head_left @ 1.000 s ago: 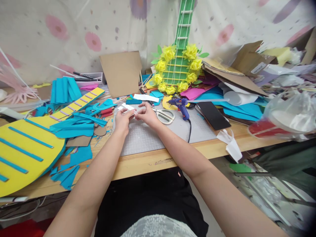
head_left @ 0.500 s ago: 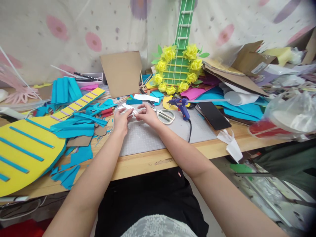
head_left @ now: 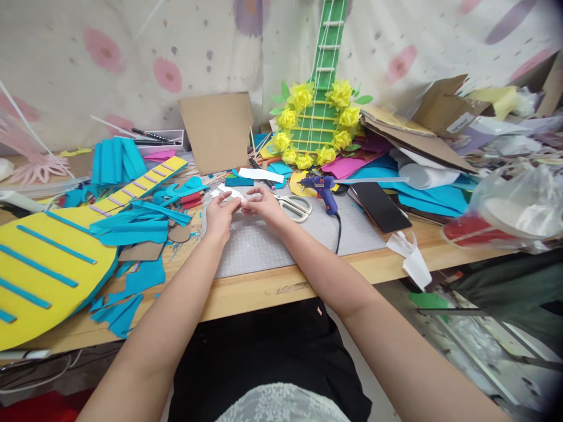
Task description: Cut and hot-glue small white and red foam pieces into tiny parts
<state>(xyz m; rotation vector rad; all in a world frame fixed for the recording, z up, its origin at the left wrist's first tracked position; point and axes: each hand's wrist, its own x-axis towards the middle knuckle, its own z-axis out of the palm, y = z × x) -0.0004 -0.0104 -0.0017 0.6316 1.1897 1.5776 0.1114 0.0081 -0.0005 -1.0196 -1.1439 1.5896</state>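
Over the grey cutting mat (head_left: 259,249), my left hand (head_left: 220,215) and my right hand (head_left: 263,205) meet, fingertips close together. Both pinch a small white paper strip (head_left: 233,192), which is partly hidden by the fingers. Just right of my right hand lie scissors (head_left: 299,210) with pale handles. Behind the hands, another white strip (head_left: 261,174) rests by a dark teal piece (head_left: 238,181). A blue glue gun (head_left: 324,190) with a clear stick stands further right on the mat.
A yellow guitar-shaped cutout (head_left: 53,258) and blue paper scraps (head_left: 132,225) cover the left side. At the back leans a green guitar shape (head_left: 314,123) ringed with yellow paper flowers. A phone (head_left: 380,206) and a bagged cup (head_left: 505,217) are at right.
My two hands have come closer together, their fingertips now nearly touching at the white strip. Nothing else on the table has visibly moved.
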